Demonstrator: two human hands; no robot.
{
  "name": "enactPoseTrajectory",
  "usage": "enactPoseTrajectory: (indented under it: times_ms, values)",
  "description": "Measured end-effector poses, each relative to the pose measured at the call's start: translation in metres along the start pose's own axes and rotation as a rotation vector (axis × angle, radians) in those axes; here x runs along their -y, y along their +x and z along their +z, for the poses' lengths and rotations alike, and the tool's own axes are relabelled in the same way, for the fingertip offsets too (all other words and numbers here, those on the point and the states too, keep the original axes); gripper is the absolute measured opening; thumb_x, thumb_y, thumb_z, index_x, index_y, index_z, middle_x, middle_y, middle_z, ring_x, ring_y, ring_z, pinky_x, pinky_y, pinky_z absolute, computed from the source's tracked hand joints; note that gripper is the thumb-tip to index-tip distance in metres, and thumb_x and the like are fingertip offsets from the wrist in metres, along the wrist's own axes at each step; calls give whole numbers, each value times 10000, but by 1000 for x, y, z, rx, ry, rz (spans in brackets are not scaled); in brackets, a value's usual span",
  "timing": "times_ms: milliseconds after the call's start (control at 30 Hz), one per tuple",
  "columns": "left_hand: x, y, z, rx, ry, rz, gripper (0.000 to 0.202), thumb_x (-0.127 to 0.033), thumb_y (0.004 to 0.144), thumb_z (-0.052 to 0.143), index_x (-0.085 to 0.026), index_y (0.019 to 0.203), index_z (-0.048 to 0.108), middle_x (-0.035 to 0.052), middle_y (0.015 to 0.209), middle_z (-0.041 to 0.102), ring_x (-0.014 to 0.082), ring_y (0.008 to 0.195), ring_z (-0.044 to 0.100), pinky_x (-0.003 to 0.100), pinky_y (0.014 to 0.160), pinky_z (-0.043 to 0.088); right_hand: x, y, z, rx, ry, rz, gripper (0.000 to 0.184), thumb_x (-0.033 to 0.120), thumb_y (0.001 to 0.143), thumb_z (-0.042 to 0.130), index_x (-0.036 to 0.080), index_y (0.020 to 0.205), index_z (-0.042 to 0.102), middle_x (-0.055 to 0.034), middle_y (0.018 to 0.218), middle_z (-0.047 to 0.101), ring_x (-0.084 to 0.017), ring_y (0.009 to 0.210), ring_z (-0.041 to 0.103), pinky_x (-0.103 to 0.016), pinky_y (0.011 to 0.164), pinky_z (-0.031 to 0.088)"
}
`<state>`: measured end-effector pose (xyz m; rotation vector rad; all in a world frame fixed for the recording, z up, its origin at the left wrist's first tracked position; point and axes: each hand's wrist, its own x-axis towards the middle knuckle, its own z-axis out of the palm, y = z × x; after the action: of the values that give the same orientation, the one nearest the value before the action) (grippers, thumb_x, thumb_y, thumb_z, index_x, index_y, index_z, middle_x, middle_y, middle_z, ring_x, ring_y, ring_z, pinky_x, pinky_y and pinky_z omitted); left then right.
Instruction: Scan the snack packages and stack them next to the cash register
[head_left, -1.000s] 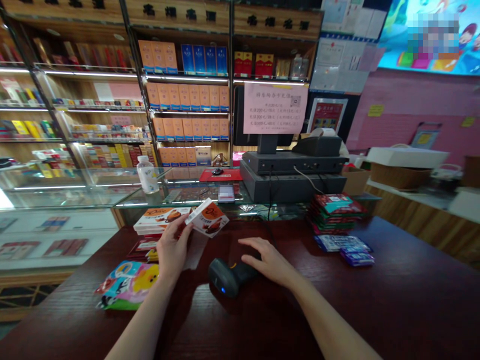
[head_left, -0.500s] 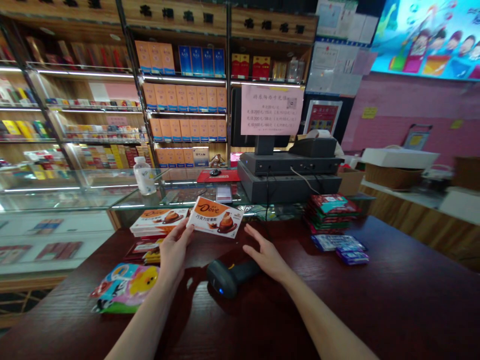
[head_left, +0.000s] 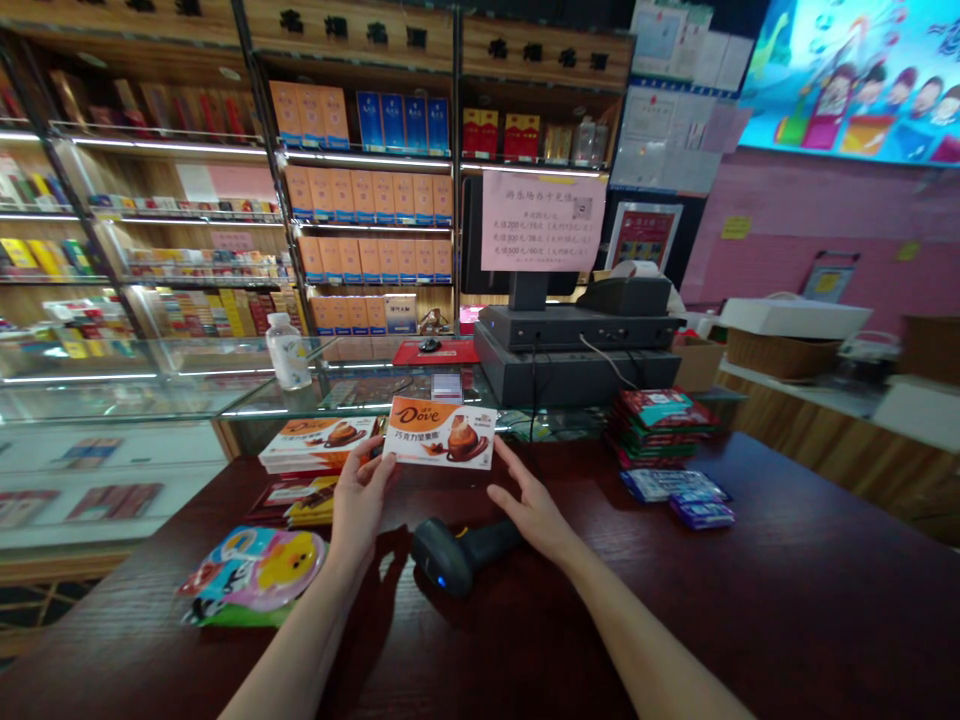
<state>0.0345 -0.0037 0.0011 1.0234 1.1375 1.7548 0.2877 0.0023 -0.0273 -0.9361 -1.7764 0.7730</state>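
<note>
My left hand [head_left: 358, 500] holds an orange and white Dove chocolate box [head_left: 440, 432] by its left edge, face toward me, above the dark wooden counter [head_left: 787, 600]. My right hand [head_left: 531, 502] is open, fingers stretched, its fingertips reaching the box's lower right corner. A black barcode scanner [head_left: 450, 552] lies on the counter just below both hands. A stack of similar Dove boxes [head_left: 315, 444] sits behind my left hand.
A colourful snack bag [head_left: 255, 572] lies at the left. Stacked red and teal packets [head_left: 664, 420] and blue packets [head_left: 686, 495] sit at the right. A cash register [head_left: 577, 345] with its screen stands behind, beside a glass display case [head_left: 150, 385] and a bottle [head_left: 283, 350].
My left hand turned the Dove box from tilted to face me and shifted it right. My right hand lifted off the scanner and rose to the box's right corner.
</note>
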Motion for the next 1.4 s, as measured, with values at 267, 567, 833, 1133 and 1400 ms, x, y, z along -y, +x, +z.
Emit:
enactPoseTrajectory:
  times_ms: [267, 567, 833, 1133, 1400]
  values:
    - [-1, -5, 0, 11, 501, 145, 494, -518, 831, 633, -238, 1238, 627, 58, 1016, 787, 247, 1027, 712, 384, 941, 515, -1, 3, 0, -109, 33, -1, 712, 406, 926, 580, 319, 1568, 285, -18, 1628, 333, -241, 1498, 308, -493, 1234, 243]
    - [15, -1, 10, 210, 579, 323, 456, -441, 876, 548, -220, 1251, 682, 83, 1304, 646, 231, 1244, 588, 397, 1118, 424, -9, 8, -11, -297, 58, 55, 696, 442, 914, 561, 290, 1553, 333, -36, 1610, 369, -262, 1465, 372, -489, 1208, 304]
    - [21, 8, 20, 316, 593, 332, 469, -415, 909, 504, -223, 1313, 645, 97, 1302, 650, 237, 1241, 571, 454, 1146, 373, -25, 12, -23, -416, -63, 45, 626, 470, 921, 532, 248, 1500, 445, -82, 1544, 465, -264, 1422, 427, -481, 1190, 335]
    - [11, 9, 44, 348, 564, 304, 449, -320, 825, 563, -189, 1238, 683, 98, 1275, 697, 249, 1220, 610, 441, 1112, 414, -21, 19, -43, -459, -164, 85, 593, 444, 912, 501, 232, 1465, 493, -93, 1485, 532, -269, 1376, 469, -490, 1152, 376]
    - [-6, -6, 80, 533, 538, 225, 452, -219, 810, 527, -189, 1247, 640, 76, 1225, 732, 234, 1155, 671, 418, 1069, 469, -30, 11, -78, -482, -218, 43, 570, 430, 909, 510, 214, 1436, 501, -114, 1449, 567, -271, 1338, 519, -500, 1133, 398]
